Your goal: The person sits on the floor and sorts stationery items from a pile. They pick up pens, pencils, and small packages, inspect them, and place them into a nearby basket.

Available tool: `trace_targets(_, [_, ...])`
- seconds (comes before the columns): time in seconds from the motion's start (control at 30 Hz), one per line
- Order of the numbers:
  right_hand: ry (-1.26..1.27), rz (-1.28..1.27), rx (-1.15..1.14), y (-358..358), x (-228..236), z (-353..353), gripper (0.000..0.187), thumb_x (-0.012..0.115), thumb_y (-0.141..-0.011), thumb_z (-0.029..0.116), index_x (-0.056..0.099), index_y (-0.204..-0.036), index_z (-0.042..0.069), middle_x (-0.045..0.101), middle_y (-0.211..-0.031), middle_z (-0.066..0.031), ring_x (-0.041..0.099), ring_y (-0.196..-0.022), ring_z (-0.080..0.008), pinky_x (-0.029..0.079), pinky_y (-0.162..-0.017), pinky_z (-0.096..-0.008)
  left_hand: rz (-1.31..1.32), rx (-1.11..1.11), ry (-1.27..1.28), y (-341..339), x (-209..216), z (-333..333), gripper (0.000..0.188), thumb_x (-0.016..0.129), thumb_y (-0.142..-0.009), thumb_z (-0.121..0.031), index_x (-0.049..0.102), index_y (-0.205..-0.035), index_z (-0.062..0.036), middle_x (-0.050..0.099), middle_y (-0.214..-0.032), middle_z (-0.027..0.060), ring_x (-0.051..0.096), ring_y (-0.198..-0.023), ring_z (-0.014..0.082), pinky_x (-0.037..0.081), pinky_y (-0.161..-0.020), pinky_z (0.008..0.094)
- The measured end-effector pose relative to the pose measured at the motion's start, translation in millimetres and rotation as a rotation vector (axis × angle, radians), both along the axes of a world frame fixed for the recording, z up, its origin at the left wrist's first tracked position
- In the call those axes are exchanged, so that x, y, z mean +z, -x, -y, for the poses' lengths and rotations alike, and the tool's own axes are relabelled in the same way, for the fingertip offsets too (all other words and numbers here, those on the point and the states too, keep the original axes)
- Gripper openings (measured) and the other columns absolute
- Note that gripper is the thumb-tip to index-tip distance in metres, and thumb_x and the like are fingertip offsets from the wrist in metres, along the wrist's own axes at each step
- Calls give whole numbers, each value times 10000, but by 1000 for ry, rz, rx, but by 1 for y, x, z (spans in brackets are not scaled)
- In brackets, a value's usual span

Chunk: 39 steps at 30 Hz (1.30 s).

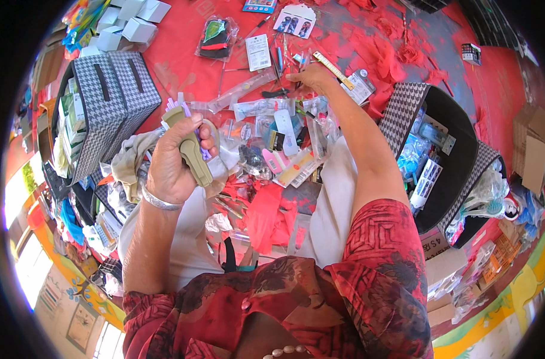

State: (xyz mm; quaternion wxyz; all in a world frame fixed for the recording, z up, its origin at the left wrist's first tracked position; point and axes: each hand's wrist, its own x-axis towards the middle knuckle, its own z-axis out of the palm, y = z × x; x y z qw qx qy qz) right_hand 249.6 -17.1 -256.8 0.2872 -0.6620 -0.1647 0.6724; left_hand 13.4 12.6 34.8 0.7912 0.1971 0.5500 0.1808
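My left hand [178, 152] is closed round a bundle of olive-green plastic pieces [195, 160] with purple pronged parts; their kind I cannot make out. Farther out, my right hand [315, 78] reaches into loose small goods on the red floor covering, fingers stretched to the left. Pens [279, 58] lie just beyond its fingertips, and a yellow ruler-like strip [332, 69] lies by its wrist. Between my forearms spreads a pile of packaged goods, among them a pink-and-white pack [276, 160], a pale oblong piece [286, 131] and a long clear sleeve [242, 90].
A houndstooth storage box [114, 84] stands at left, filled with packs. At right, another houndstooth box [404, 113] lies open with blue packages inside. White small boxes [138, 30] are heaped at far left. Cardboard [533, 149] and crumpled red sheets [380, 54] lie about.
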Motion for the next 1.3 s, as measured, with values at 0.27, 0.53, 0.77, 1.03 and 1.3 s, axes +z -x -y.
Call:
trace_targets(0.27, [-129, 145, 210, -25, 10, 13, 393, 466, -832, 336, 623, -653, 23, 578, -638, -75, 529, -500, -159, 415, -459, -282, 14, -27, 4, 7, 1, 1, 134, 581, -779, -136, 485, -799, -44, 475, -689, 41, 452, -598, 131, 403, -576, 277])
trace_targets(0.53, [-107, 638, 275, -50, -1, 21, 301, 482, -795, 307, 637, -741, 55, 623, -679, -150, 627, -710, -269, 480, -590, -378, 12, -21, 36, 6, -4, 1, 130, 586, -774, -129, 482, -789, -53, 491, -694, 49, 467, -608, 136, 415, -586, 284])
trace_targets(0.77, [-144, 1117, 595, 16, -22, 31, 217, 580, -709, 180, 605, -848, 15, 621, -816, -180, 618, -802, -298, 500, -673, -384, -54, -30, 3, 6, -4, 4, 135, 566, -795, -142, 468, -826, -55, 447, -693, 20, 429, -602, 114, 386, -568, 251])
trace_targets(1.03, [-121, 974, 318, -10, -24, 43, 184, 551, -700, 146, 597, -821, 15, 618, -775, -169, 622, -701, -255, 489, -593, -373, -76, -26, -1, 7, -3, 5, 136, 573, -788, -141, 468, -818, -58, 447, -685, 22, 429, -595, 113, 384, -559, 253])
trace_targets(1.3, [-11, -216, 7, -49, 6, 62, 96, 545, -666, 99, 572, -743, 47, 517, -634, -22, 387, -428, -86, 269, -372, -221, -67, -28, 16, 2, -1, 6, 129, 571, -786, -131, 468, -814, -59, 451, -684, 24, 430, -593, 117, 385, -556, 257])
